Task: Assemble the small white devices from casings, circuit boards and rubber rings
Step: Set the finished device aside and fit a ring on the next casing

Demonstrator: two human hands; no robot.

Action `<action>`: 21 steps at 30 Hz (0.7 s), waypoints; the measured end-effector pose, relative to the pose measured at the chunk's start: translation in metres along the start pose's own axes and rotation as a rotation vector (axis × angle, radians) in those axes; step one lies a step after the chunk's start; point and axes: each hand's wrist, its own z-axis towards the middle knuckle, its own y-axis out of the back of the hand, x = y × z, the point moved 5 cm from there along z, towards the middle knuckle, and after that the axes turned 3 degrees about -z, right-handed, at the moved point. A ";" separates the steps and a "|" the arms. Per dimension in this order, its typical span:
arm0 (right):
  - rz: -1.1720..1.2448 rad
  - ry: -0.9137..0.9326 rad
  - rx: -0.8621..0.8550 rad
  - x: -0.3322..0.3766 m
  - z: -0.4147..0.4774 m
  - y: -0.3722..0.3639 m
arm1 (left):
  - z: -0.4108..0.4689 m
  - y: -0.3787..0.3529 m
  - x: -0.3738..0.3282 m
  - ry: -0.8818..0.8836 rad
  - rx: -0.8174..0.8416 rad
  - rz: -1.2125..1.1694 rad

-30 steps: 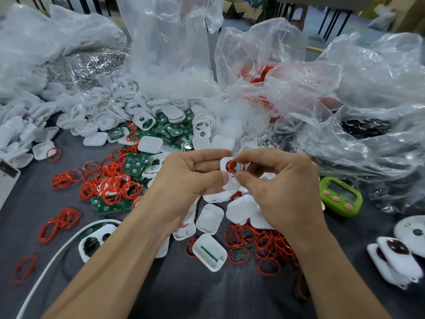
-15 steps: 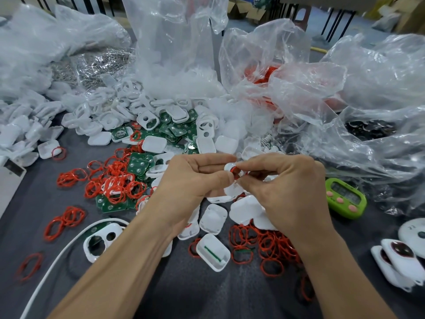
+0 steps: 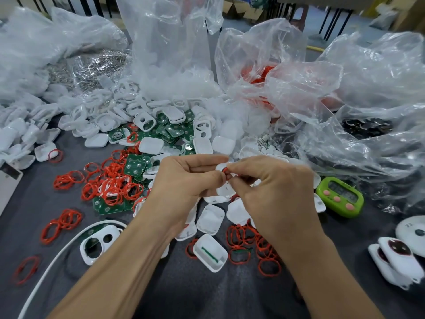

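Dark grey cloth (image 3: 207,300) covered the bench, w/ clear plastic bags (image 3: 379,72) heaped across the top of the frame, too crumpled to count.

Centre frame, 2 hands met. The left hand (image 3: 181,183), fingers curled, pinched 1 white casing (image 3: 221,168) btwn thumb & forefinger. The right hand (image 3: 276,199), also curled, pinched 1 red rubber ring (image 3: 226,172) right against that casing's face. Fingers hid most of it, so how far the ring was seated, couldn't tell.

Upper left: loose casings (image 3: 96,125) by the dozen, far too many to count. Just below them lay green circuit boards (image 3: 135,168), and red loose rings (image 3: 110,185) were tangled over those at centre left. More rings (image 3: 250,245) sat in a 2nd cluster under the right wrist.

Lower centre: 1 open shell (image 3: 210,255) w/ a green strip inside. Lower left: 1 two-hole cover (image 3: 102,250) beside 1 white cable (image 3: 50,263).

Right of centre: 1 green timer (image 3: 340,197), 3 pink buttons. Lower right corner: 2 finished devices (image 3: 397,261), stacked, touching, next to 1 white disc (image 3: 411,229).
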 end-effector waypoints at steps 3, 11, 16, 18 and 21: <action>-0.019 0.042 -0.024 0.005 -0.003 -0.003 | -0.001 -0.002 -0.003 -0.032 -0.035 0.012; 0.105 -0.086 -0.038 -0.002 -0.005 -0.005 | -0.004 -0.003 -0.005 -0.084 -0.087 -0.028; 0.772 -0.556 0.093 -0.033 0.004 -0.008 | -0.001 -0.004 -0.003 -0.004 -0.042 -0.219; 0.989 -0.681 0.180 -0.037 0.003 -0.015 | 0.000 -0.006 -0.002 0.030 -0.017 -0.280; 1.184 -0.774 0.354 -0.032 -0.001 -0.027 | 0.002 -0.007 -0.001 0.056 0.021 -0.339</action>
